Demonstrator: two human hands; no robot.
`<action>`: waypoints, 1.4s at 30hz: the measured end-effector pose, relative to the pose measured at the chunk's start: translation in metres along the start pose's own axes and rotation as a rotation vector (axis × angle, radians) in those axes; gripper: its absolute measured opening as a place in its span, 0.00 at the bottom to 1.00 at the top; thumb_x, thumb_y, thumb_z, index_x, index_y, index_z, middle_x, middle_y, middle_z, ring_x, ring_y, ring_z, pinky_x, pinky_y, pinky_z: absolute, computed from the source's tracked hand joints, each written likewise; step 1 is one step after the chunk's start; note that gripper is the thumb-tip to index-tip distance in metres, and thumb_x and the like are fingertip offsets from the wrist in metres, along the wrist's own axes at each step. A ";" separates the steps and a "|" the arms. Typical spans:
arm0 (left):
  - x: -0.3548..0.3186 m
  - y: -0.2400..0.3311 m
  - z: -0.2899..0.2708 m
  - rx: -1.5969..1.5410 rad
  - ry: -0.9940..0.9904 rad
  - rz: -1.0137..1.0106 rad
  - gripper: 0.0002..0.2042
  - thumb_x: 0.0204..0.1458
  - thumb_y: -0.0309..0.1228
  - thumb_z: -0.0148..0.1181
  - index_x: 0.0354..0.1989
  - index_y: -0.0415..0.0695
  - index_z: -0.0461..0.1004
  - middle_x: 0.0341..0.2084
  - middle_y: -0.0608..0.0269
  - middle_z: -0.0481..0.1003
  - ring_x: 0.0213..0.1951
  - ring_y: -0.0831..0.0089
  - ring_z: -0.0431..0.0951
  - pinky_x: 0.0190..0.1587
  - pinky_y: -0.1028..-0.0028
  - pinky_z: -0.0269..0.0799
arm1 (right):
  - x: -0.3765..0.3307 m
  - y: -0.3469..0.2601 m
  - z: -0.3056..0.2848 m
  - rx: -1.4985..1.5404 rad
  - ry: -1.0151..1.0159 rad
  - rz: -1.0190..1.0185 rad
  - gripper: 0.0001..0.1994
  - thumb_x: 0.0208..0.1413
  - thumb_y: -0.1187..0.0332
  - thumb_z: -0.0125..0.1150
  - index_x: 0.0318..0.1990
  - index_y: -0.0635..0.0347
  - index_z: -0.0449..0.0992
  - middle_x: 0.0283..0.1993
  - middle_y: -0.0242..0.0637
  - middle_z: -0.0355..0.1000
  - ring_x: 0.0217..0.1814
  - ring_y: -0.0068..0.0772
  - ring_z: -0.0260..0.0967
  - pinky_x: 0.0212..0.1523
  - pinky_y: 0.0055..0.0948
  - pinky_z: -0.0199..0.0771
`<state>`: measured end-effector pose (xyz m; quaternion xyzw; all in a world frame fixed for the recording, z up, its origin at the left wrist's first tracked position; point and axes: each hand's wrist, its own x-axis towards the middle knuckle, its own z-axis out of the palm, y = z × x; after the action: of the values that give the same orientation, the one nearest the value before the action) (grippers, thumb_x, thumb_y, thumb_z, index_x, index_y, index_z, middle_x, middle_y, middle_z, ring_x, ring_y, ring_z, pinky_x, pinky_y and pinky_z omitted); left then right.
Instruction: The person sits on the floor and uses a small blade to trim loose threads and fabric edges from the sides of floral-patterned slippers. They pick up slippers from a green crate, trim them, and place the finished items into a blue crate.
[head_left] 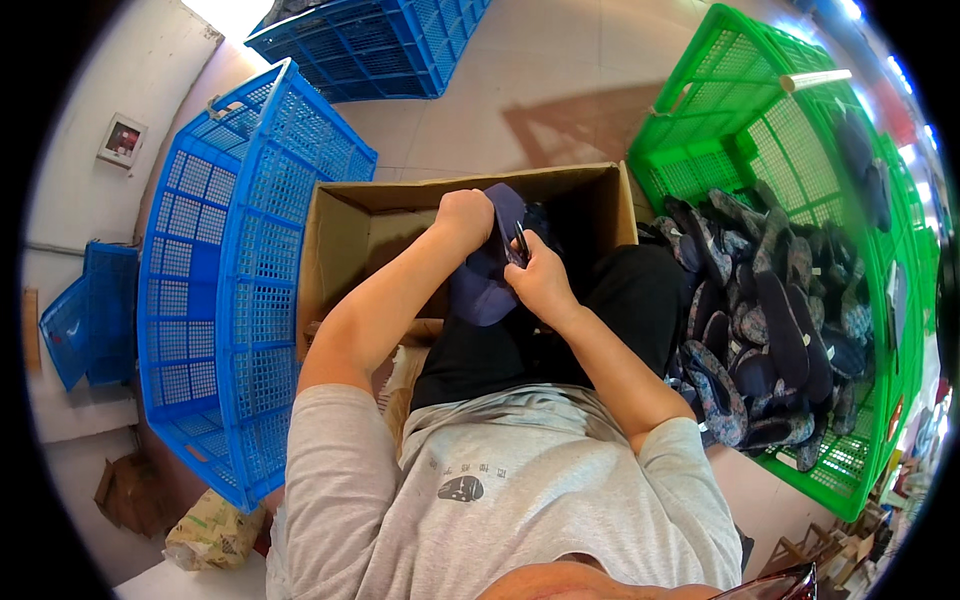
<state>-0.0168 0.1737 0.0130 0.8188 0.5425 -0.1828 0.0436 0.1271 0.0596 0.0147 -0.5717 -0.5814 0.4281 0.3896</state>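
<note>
My left hand (466,220) is closed on the upper end of a navy slipper (482,296), raised over the open cardboard box (340,235) in front of me. Close beside it, my right hand (543,278) is closed around thread snips (521,240), small and black, whose tip points up along the slipper's edge. Parts of the slipper are hidden behind my fingers. Something dark lies in the box beyond my right hand, too shadowed to make out.
On the right, a large green crate (800,150) holds a heap of dark and patterned slippers (760,330). A tall blue crate (230,290) stands at the left, with another blue crate (375,50) at the far side. A yellowish bag (213,530) lies at the lower left.
</note>
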 end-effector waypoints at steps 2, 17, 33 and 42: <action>0.004 0.001 -0.007 0.029 -0.149 0.025 0.07 0.49 0.29 0.59 0.35 0.40 0.78 0.38 0.54 0.81 0.43 0.57 0.83 0.43 0.64 0.78 | -0.001 -0.001 -0.001 -0.011 -0.019 0.010 0.10 0.46 0.74 0.58 0.38 0.63 0.67 0.27 0.44 0.66 0.28 0.38 0.65 0.33 0.34 0.68; -0.086 -0.047 0.022 -1.082 0.580 0.286 0.15 0.55 0.23 0.57 0.51 0.37 0.77 0.44 0.60 0.77 0.49 0.69 0.76 0.53 0.73 0.71 | -0.039 0.030 -0.003 0.538 -0.055 0.231 0.11 0.48 0.78 0.63 0.37 0.58 0.70 0.30 0.27 0.69 0.30 0.19 0.65 0.34 0.21 0.66; -0.134 -0.001 0.013 -2.688 0.301 0.337 0.37 0.51 0.44 0.61 0.70 0.50 0.55 0.52 0.51 0.72 0.55 0.55 0.72 0.59 0.49 0.69 | -0.054 0.017 -0.024 0.627 -0.535 0.177 0.11 0.49 0.76 0.68 0.40 0.57 0.73 0.35 0.24 0.69 0.37 0.16 0.64 0.43 0.19 0.66; -0.136 -0.004 -0.001 -2.494 0.664 -0.160 0.22 0.55 0.26 0.59 0.60 0.42 0.65 0.34 0.60 0.77 0.34 0.69 0.79 0.41 0.65 0.79 | -0.048 -0.011 -0.038 0.331 -0.320 -0.251 0.14 0.61 0.69 0.62 0.52 0.60 0.72 0.46 0.31 0.71 0.47 0.22 0.69 0.50 0.23 0.69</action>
<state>-0.0671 0.0566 0.0614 0.1969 0.3779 0.6527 0.6264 0.1614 0.0144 0.0390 -0.3483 -0.6241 0.5508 0.4311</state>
